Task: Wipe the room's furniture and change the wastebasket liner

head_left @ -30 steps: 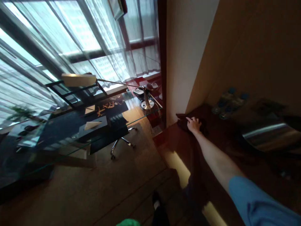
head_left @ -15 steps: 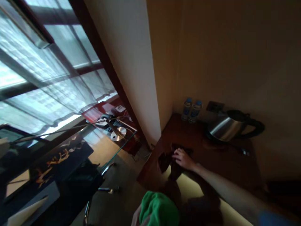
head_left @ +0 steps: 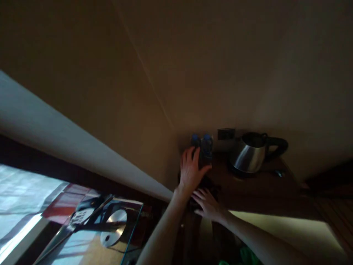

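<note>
My left hand (head_left: pixel 191 171) reaches up to two small water bottles with blue caps (head_left: pixel 206 145) that stand in the back corner of a dark wooden counter (head_left: pixel 256 187). Its fingers lie over the left bottle and its thumb curls under the right one. Just below it, my right hand (head_left: pixel 208 204) presses with spread fingers on a dark cloth (head_left: pixel 211 183) on the counter's left end. The cloth is mostly hidden under my hands.
A steel kettle with a black handle (head_left: pixel 248 156) stands to the right of the bottles, below a wall socket (head_left: pixel 226 133). A glass desk with a lamp base (head_left: pixel 113 228) and a phone (head_left: pixel 81 215) lies lower left. Something green (head_left: pixel 245 255) shows at the bottom edge.
My view swung from the window and desk to the counter corner. My left hand came up to the bottles. My right hand stayed on the dark cloth.
</note>
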Demonstrator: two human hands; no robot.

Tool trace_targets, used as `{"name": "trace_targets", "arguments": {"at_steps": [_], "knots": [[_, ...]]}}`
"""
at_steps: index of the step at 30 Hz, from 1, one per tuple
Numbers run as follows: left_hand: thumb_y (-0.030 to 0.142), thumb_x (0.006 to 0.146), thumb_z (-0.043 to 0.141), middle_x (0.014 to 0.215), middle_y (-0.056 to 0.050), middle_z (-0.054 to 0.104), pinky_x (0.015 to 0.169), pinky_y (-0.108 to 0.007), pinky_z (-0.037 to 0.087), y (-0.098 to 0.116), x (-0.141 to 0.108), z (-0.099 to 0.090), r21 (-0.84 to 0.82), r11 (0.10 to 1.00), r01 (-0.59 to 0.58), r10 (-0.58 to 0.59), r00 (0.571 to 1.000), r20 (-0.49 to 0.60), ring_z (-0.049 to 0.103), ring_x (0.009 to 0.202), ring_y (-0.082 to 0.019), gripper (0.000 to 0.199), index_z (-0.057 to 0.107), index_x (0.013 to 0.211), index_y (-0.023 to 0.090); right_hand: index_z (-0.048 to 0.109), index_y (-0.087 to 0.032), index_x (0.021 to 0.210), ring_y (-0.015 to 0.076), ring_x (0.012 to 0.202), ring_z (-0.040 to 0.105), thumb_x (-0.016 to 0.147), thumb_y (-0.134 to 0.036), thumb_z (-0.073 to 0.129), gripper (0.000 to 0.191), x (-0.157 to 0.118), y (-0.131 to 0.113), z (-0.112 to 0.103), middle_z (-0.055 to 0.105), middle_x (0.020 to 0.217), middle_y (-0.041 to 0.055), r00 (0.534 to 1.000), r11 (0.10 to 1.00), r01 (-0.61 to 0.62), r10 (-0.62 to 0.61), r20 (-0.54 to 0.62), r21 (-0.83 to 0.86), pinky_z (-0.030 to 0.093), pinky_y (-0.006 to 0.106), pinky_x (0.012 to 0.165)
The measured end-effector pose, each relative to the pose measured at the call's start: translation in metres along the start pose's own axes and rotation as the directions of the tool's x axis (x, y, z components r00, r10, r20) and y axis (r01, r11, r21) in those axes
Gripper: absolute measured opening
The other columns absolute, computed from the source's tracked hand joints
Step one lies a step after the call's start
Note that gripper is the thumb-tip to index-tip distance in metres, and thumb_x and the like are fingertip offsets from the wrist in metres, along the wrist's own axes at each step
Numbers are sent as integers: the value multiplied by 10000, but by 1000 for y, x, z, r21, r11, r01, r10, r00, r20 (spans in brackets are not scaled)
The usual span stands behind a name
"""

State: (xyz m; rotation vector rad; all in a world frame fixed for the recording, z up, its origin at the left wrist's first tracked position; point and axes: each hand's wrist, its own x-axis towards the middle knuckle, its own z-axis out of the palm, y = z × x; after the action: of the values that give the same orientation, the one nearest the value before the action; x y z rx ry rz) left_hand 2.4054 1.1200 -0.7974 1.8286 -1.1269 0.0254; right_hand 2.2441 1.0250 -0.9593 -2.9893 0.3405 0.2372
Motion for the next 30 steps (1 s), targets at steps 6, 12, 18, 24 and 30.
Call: {"name": "trace_targets", "arguments": {"at_steps": [6,12,18,24,30], "knots": [[574,947,613,1487,-118,586,1098,-575,458,-29,153,40,282,927,-246,215,967,138,500,1365,-368,640,523,1522,309,499,-209,1535,346,1448,467,911,-495,684,711,-154,51,48,464,1619,119,843,913,-333,177,-509,-235,443,518,1158],[515,926,671,1143,-89,750,884,-369,500,-25,165,58,240,954,-178,147,979,142,655,1141,-276,384,734,1150,209,499,-4,1467,426,1453,431,998,-554,500,724,-68,88,40,439,1577,291,684,815,-516,206,-699,-264,444,562,1135],[452,819,777,758,-20,720,690,-280,455,-17,157,17,114,990,-81,109,960,-256,670,727,-168,280,730,864,180,490,38,1484,465,1501,365,966,-378,571,670,103,99,-40,373,1606,331,617,732,-679,609,-498,54,342,627,1208],[411,813,768,603,62,627,586,-209,455,-25,171,-17,94,946,-311,316,816,-484,584,527,-91,253,730,902,178,552,-148,1482,373,1487,407,874,-386,689,667,145,31,-17,497,1576,166,995,971,-71,85,-55,230,407,553,1206],[480,879,713,587,18,667,548,-242,480,-79,187,56,192,872,-449,486,756,-439,610,494,-125,344,754,892,139,685,-261,1247,285,1204,636,767,-370,735,495,-43,63,-21,692,1266,94,958,928,-40,141,-249,370,574,399,992]]}}
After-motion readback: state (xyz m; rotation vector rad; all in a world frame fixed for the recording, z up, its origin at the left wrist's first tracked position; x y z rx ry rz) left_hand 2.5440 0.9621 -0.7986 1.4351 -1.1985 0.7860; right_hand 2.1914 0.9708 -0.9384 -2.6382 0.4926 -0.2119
